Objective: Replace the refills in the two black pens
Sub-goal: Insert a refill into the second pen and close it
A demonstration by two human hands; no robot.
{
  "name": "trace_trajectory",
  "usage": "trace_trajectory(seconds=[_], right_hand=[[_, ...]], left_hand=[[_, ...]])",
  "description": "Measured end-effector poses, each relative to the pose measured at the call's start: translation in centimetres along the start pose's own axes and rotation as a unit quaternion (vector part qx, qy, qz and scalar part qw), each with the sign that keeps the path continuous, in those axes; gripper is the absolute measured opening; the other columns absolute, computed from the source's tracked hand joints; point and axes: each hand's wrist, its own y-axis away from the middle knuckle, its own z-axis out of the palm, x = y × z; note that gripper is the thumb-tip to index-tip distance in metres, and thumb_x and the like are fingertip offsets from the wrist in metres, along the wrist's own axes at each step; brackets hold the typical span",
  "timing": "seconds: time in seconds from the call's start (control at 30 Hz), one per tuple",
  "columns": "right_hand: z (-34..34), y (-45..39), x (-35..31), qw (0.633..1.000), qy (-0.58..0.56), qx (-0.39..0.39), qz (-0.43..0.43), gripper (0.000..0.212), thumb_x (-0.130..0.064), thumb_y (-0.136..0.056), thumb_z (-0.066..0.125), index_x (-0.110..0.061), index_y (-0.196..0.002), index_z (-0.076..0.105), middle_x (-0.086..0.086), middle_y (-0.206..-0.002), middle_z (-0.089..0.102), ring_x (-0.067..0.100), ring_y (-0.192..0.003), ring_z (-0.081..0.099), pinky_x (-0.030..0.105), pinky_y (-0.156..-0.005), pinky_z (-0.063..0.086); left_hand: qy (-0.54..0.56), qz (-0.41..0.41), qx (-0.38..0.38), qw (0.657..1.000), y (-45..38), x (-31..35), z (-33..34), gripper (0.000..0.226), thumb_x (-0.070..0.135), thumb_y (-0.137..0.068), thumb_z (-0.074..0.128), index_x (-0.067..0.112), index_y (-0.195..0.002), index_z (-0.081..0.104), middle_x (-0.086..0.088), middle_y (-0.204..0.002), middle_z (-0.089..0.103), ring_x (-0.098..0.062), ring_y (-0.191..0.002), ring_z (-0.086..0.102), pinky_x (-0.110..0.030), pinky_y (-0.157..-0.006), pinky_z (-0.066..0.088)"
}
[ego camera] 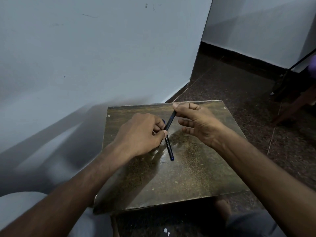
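Note:
Two black pens cross above a small worn wooden table (196,168). One black pen (170,121) slants up to the right; my right hand (196,124) pinches its upper end between thumb and forefinger, the other fingers loosely spread. My left hand (142,134) grips this pen's lower end with curled fingers. The second black pen (169,147), with white lettering and a blue tip, runs down from under my left thumb to the tabletop. A bit of blue (163,120) peeks out past my left fingers; what it is cannot be told.
The table stands against a pale wall (85,57) at the left. Dark speckled floor (239,86) spreads to the right, with a dark stand or furniture leg (287,82) at the far right. My knees show at the bottom edge.

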Motion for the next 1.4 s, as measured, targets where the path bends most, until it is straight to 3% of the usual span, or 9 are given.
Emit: trace_trajectory(seconds=[0.13,0.2,0.43,0.6,0.73,0.93,1.1,1.27,1.4], right_hand=[[-0.1,0.0,-0.2,0.999,-0.004,-0.048,0.011,0.032,-0.043,-0.099,0.077,-0.019,-0.119,0.082,-0.003,-0.119,0.084,0.007,-0.077,0.075,0.025,-0.067,0.058],[0.0,0.1,-0.1,0.997,-0.011,-0.073,0.010,0.027,-0.036,-0.105,0.069,-0.023,-0.124,0.082,-0.001,-0.124,0.084,0.008,-0.080,0.076,0.024,-0.066,0.058],[0.1,0.0,0.0,0.997,-0.028,-0.064,0.024,0.016,-0.036,-0.098,0.078,-0.028,-0.108,0.088,-0.004,-0.118,0.085,0.002,-0.077,0.073,0.019,-0.065,0.056],[0.4,-0.1,-0.3,0.998,-0.055,-0.044,-0.004,0.010,-0.024,-0.095,0.082,-0.020,-0.087,0.086,0.000,-0.095,0.085,0.003,-0.066,0.063,0.016,-0.061,0.054],[0.9,-0.4,-0.4,0.996,-0.072,-0.042,-0.035,0.029,-0.019,-0.095,0.082,-0.023,-0.068,0.072,0.001,-0.082,0.080,0.004,-0.060,0.057,0.017,-0.057,0.054],[1.5,-0.7,-0.1,0.996,-0.074,-0.006,-0.049,0.037,-0.016,-0.096,0.081,-0.023,-0.063,0.066,0.002,-0.074,0.075,0.005,-0.056,0.050,0.016,-0.052,0.046],[1.6,-0.1,0.6,0.996,-0.021,0.000,-0.085,0.016,-0.029,-0.094,0.084,-0.017,-0.086,0.078,0.001,-0.086,0.079,0.010,-0.071,0.062,0.021,-0.063,0.052],[1.7,0.6,1.4,0.993,0.093,-0.043,-0.061,0.035,-0.022,-0.100,0.078,0.011,-0.112,0.075,0.012,-0.093,0.077,0.019,-0.080,0.070,0.037,-0.076,0.054],[1.6,0.8,1.5,0.992,0.105,0.007,-0.069,0.026,-0.022,-0.105,0.072,0.003,-0.107,0.075,0.009,-0.091,0.084,0.014,-0.077,0.079,0.031,-0.067,0.058]], left_hand=[[0.009,0.003,-0.002,1.000,0.0,0.1,-0.2,0.012,0.042,-0.100,0.074,0.036,-0.108,0.079,0.028,-0.081,0.066,0.009,-0.081,0.066,-0.026,-0.076,0.055],[0.011,-0.001,-0.004,1.000,0.0,0.0,-0.2,0.011,0.040,-0.099,0.075,0.035,-0.108,0.080,0.027,-0.081,0.066,0.009,-0.081,0.066,-0.025,-0.076,0.053],[0.074,0.017,-0.050,0.996,-0.2,-0.1,0.0,0.009,0.034,-0.099,0.077,0.031,-0.105,0.083,0.020,-0.084,0.081,0.010,-0.078,0.075,0.002,-0.063,0.045],[0.118,0.000,-0.060,0.991,-0.3,0.0,0.0,0.013,0.043,-0.098,0.077,0.036,-0.087,0.078,0.028,-0.076,0.079,0.012,-0.069,0.072,0.001,-0.059,0.044],[0.145,-0.001,-0.060,0.988,-0.3,0.3,0.4,0.015,0.036,-0.100,0.077,0.034,-0.086,0.072,0.017,-0.073,0.078,0.013,-0.064,0.069,-0.001,-0.059,0.045],[0.138,-0.002,-0.061,0.989,-0.1,0.7,0.7,0.016,0.038,-0.101,0.075,0.034,-0.087,0.069,0.015,-0.073,0.072,0.015,-0.061,0.063,-0.001,-0.056,0.042],[0.173,-0.036,-0.056,0.983,0.2,0.7,0.4,0.017,0.046,-0.099,0.075,0.032,-0.090,0.078,0.009,-0.082,0.082,-0.009,-0.077,0.076,-0.020,-0.069,0.050],[0.164,-0.058,-0.040,0.984,-0.1,0.1,-0.1,0.018,0.051,-0.094,0.080,0.035,-0.087,0.082,0.021,-0.069,0.079,0.008,-0.063,0.072,-0.003,-0.053,0.041],[0.069,-0.027,0.013,0.997,-0.5,-0.6,-0.7,0.024,0.053,-0.100,0.071,0.040,-0.081,0.079,0.026,-0.054,0.067,0.019,-0.056,0.061,-0.002,-0.050,0.039]])
